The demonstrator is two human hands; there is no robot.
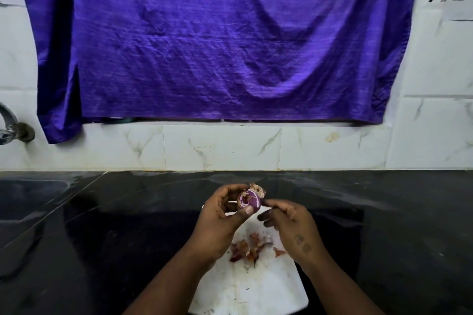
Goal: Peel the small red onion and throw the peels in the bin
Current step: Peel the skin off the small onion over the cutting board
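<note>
My left hand (pixel 220 215) holds the small red onion (pixel 249 201) above the white cutting board (pixel 250 289), thumb pressed on its near side. Purple flesh shows where skin is gone. A dry, pale strip of peel (pixel 258 190) still hangs from the onion's top right. My right hand (pixel 289 222) pinches that strip at its lower end, beside the onion. Several reddish-brown peel scraps (pixel 249 249) lie on the board under my wrists. No bin is in view.
The board sits on a dark, glossy counter (pixel 102 238) against a white marble-tiled wall (pixel 220 147). A purple cloth (pixel 217 38) hangs above. A metal tap (pixel 12 125) sticks out at the far left, over a dark sink edge (pixel 30 194).
</note>
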